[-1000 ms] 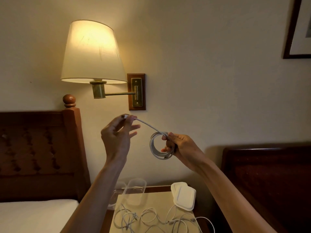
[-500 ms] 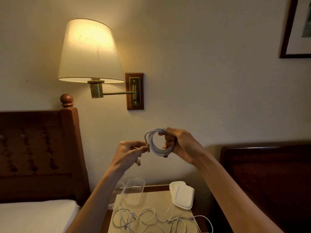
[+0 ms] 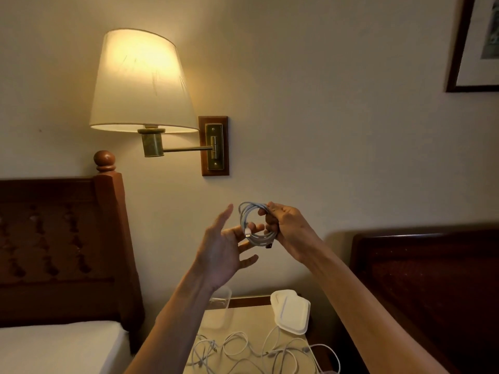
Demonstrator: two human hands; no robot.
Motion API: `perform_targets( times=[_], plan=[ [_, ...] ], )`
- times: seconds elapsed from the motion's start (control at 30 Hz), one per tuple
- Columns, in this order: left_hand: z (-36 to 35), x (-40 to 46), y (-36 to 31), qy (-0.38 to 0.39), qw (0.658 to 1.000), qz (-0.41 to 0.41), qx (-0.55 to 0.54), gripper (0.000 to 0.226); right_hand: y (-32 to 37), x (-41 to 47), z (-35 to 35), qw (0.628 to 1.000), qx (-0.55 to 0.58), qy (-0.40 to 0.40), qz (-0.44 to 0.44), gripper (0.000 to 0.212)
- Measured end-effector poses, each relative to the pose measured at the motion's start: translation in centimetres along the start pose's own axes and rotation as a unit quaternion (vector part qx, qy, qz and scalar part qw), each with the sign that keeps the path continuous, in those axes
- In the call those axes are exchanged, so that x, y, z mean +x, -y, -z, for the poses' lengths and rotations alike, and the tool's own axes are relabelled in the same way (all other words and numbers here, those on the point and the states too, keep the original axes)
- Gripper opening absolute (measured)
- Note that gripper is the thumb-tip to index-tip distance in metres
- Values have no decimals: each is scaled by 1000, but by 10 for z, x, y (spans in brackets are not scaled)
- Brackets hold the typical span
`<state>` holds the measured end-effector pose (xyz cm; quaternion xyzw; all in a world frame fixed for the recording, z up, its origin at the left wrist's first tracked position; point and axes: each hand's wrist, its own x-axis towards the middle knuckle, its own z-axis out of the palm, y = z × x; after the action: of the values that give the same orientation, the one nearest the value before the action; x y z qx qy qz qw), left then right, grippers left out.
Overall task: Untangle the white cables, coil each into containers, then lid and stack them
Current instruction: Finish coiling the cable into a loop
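Bedside scene, left to right: bed headboard (image 3: pixel 62 238), lit wall lamp (image 3: pixel 140 82), nightstand (image 3: pixel 251 319) carrying a clear container (image 3: pixel 220 300) at its rear edge, white lids (image 3: pixel 291 310) at the rear right, tangled cables (image 3: pixel 256 352) along the front. Left hand (image 3: pixel 224 255), fingers spread, touches the coiled cable (image 3: pixel 253 225); right hand (image 3: pixel 289 230) grips that coil, raised above the nightstand.

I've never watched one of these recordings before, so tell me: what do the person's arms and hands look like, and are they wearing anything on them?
Two bare human arms rise from the bottom of the picture. No sleeves show on either forearm. The left hand and the right hand wear no gloves, and no ring, watch or bracelet shows on the sides facing the camera. No markers, straps or wires are fixed to them.
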<state>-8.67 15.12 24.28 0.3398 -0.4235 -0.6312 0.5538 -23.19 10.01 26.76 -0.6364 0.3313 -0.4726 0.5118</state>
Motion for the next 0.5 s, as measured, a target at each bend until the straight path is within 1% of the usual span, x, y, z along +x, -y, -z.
perform_targets(
  times=[0.03,0.1,0.13,0.2,0.27,0.3,0.33,0.4,0.47,0.5],
  plan=[
    [-6,-1,1,-41,997,-23,64,48,-1,1,-1,1000,-1,-4,5,39],
    [-18,-4,3,-98,978,-77,170,33,0,2,-4,1000,-4,-20,22,39],
    [-22,-4,2,-107,970,-96,195,27,0,3,-6,999,-6,-31,29,38],
    [-24,-4,1,-112,962,-120,219,24,1,3,-8,998,-9,-48,42,37],
    [-24,-1,1,-138,951,-129,245,21,0,3,-9,996,-21,-56,61,36],
    [-23,2,3,-158,940,-125,276,19,0,3,-10,995,-30,-63,68,36],
    [-22,4,5,-181,920,-117,328,21,0,3,-10,994,-38,-73,74,36],
    [-16,6,13,-220,857,-117,450,29,-2,5,-9,991,-53,-91,82,36],
    [-8,7,20,-238,787,-165,545,31,-4,7,-6,989,-67,-97,85,36],
    [-7,8,22,-241,759,-193,574,28,-5,7,-5,989,-66,-98,85,36]
  ],
)
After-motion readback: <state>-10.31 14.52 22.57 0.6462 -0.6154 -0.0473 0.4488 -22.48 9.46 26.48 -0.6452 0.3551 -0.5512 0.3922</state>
